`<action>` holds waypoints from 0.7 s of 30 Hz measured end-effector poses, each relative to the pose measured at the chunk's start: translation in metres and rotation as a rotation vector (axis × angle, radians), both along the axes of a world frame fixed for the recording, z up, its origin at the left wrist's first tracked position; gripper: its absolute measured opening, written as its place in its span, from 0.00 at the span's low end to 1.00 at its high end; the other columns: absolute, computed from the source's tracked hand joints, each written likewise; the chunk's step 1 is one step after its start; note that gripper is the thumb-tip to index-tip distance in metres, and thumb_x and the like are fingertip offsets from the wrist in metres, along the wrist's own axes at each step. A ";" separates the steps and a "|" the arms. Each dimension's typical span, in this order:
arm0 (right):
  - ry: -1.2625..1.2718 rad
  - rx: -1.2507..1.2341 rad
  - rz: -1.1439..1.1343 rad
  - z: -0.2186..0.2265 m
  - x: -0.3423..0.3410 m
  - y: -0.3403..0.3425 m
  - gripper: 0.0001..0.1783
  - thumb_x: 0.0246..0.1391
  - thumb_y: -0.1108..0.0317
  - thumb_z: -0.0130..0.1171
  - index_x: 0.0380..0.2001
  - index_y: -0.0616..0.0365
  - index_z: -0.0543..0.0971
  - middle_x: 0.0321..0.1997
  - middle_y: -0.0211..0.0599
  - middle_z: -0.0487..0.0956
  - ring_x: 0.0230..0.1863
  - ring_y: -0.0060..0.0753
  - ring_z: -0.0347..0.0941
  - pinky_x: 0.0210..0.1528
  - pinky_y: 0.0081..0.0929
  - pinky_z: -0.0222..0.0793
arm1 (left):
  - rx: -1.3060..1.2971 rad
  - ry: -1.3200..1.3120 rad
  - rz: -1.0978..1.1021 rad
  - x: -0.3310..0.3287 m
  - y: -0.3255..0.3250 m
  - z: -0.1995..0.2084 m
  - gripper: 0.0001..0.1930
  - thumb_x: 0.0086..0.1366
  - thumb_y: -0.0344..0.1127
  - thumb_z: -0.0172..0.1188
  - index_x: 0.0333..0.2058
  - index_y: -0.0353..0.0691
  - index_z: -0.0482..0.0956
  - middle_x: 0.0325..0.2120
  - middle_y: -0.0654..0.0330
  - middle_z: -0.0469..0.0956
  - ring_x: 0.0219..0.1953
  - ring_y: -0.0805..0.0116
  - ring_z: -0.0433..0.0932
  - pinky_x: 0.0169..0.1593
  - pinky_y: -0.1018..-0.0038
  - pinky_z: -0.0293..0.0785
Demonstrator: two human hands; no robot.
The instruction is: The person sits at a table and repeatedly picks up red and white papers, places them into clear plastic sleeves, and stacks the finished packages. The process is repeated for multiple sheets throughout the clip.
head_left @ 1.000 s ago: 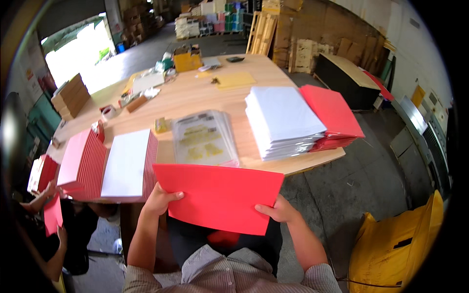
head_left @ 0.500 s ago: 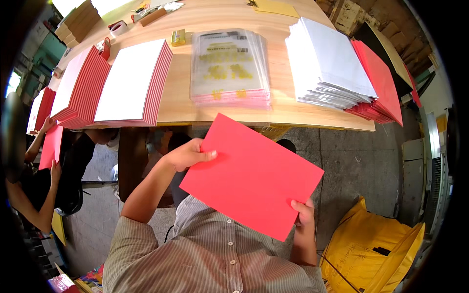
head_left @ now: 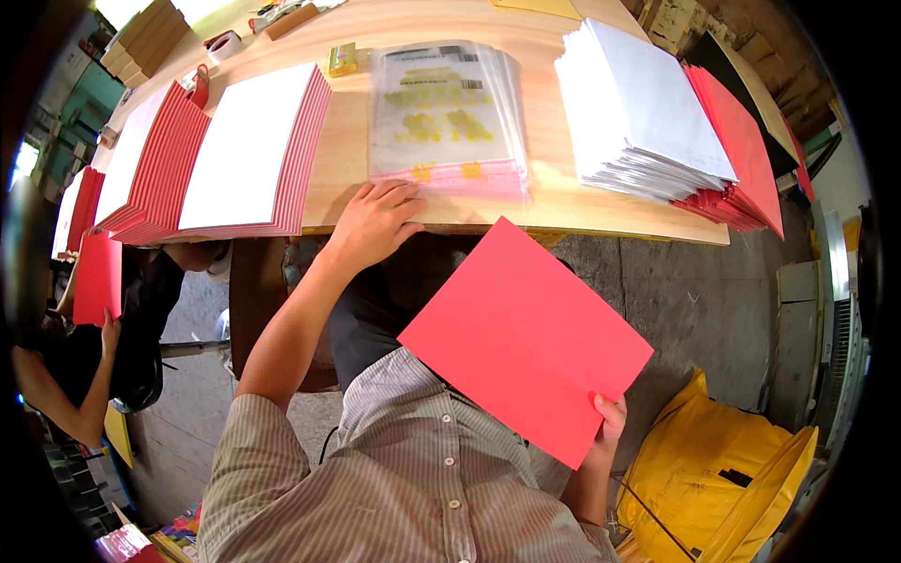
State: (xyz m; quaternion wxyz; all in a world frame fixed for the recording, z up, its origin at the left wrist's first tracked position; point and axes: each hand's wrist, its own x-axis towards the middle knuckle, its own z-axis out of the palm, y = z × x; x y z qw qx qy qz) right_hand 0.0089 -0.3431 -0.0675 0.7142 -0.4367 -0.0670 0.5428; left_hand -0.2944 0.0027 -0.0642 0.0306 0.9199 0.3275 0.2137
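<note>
A flat red rectangular card point(head_left: 527, 342) hangs tilted in front of my body. My right hand point(head_left: 608, 422) grips its lower right corner, thumb on top and the other fingers hidden beneath. At the table's front edge, my left hand point(head_left: 377, 220) reaches to the near left corner of a stack of clear plastic bags point(head_left: 446, 122). Its fingers are stretched out onto that corner, with the thumb apart. Black bars, yellow print and a pinkish lower band mark the bags.
White-topped, red-edged stacks point(head_left: 249, 150) stand left on the wooden table point(head_left: 554, 211). White envelope-like packets point(head_left: 648, 103) and red pieces point(head_left: 741, 141) are piled right. A yellow bag point(head_left: 704, 469) lies on the floor. At far left, another person's hand point(head_left: 111, 330) holds a red piece.
My left hand has let go of the red card and moved up to the plastic bags. The card, now in my right hand alone, has shifted right and turned slightly.
</note>
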 end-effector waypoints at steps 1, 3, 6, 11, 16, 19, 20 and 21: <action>0.008 -0.013 -0.015 -0.003 -0.003 -0.001 0.23 0.51 0.75 0.59 0.52 0.69 0.73 0.46 0.46 0.81 0.44 0.40 0.81 0.46 0.37 0.80 | -0.027 -0.005 -0.011 0.000 -0.001 0.001 0.14 0.59 0.39 0.69 0.43 0.43 0.84 0.51 0.62 0.80 0.56 0.61 0.76 0.59 0.61 0.71; 0.013 -0.041 -0.028 -0.006 -0.006 -0.002 0.22 0.51 0.75 0.59 0.51 0.69 0.74 0.46 0.45 0.81 0.43 0.39 0.81 0.45 0.36 0.80 | -0.082 -0.015 -0.029 -0.001 0.002 0.004 0.13 0.58 0.38 0.68 0.41 0.43 0.85 0.50 0.62 0.80 0.55 0.61 0.76 0.58 0.62 0.72; 0.013 -0.061 0.000 -0.009 -0.008 0.002 0.21 0.51 0.75 0.59 0.50 0.68 0.75 0.45 0.44 0.81 0.42 0.38 0.81 0.43 0.34 0.80 | -0.052 -0.041 -0.061 -0.005 0.010 -0.005 0.11 0.57 0.37 0.69 0.39 0.42 0.85 0.49 0.63 0.81 0.53 0.62 0.77 0.56 0.63 0.74; 0.005 -0.045 0.043 -0.017 -0.007 0.008 0.19 0.52 0.74 0.60 0.49 0.68 0.76 0.44 0.43 0.82 0.41 0.36 0.81 0.42 0.33 0.80 | 0.028 0.005 -0.048 0.002 -0.001 0.007 0.11 0.57 0.36 0.69 0.38 0.42 0.85 0.45 0.63 0.82 0.51 0.62 0.78 0.53 0.64 0.76; -0.006 -0.048 0.066 -0.025 -0.002 0.005 0.19 0.52 0.74 0.60 0.49 0.68 0.76 0.43 0.42 0.82 0.40 0.36 0.81 0.42 0.32 0.80 | 0.047 0.000 -0.061 0.002 -0.005 0.008 0.09 0.58 0.34 0.67 0.38 0.42 0.85 0.42 0.63 0.83 0.48 0.62 0.80 0.51 0.65 0.77; 0.009 -0.047 0.067 -0.021 -0.004 0.006 0.20 0.52 0.74 0.60 0.49 0.68 0.76 0.44 0.42 0.82 0.40 0.35 0.81 0.42 0.32 0.80 | 0.019 -0.039 -0.059 0.001 -0.004 0.008 0.07 0.59 0.32 0.65 0.37 0.42 0.85 0.41 0.63 0.83 0.46 0.61 0.80 0.50 0.65 0.78; 0.014 -0.048 0.064 -0.021 -0.004 0.006 0.20 0.53 0.74 0.60 0.49 0.68 0.76 0.44 0.42 0.82 0.40 0.35 0.81 0.42 0.32 0.80 | 0.012 -0.044 -0.054 0.001 -0.003 0.006 0.07 0.59 0.32 0.65 0.37 0.42 0.85 0.41 0.62 0.83 0.46 0.60 0.80 0.49 0.65 0.78; 0.013 -0.042 0.075 -0.022 -0.003 0.006 0.20 0.53 0.74 0.60 0.50 0.68 0.76 0.44 0.42 0.82 0.40 0.36 0.81 0.42 0.32 0.79 | 0.004 -0.050 -0.049 0.000 -0.002 0.006 0.07 0.59 0.31 0.64 0.37 0.42 0.85 0.41 0.62 0.83 0.46 0.60 0.80 0.49 0.65 0.78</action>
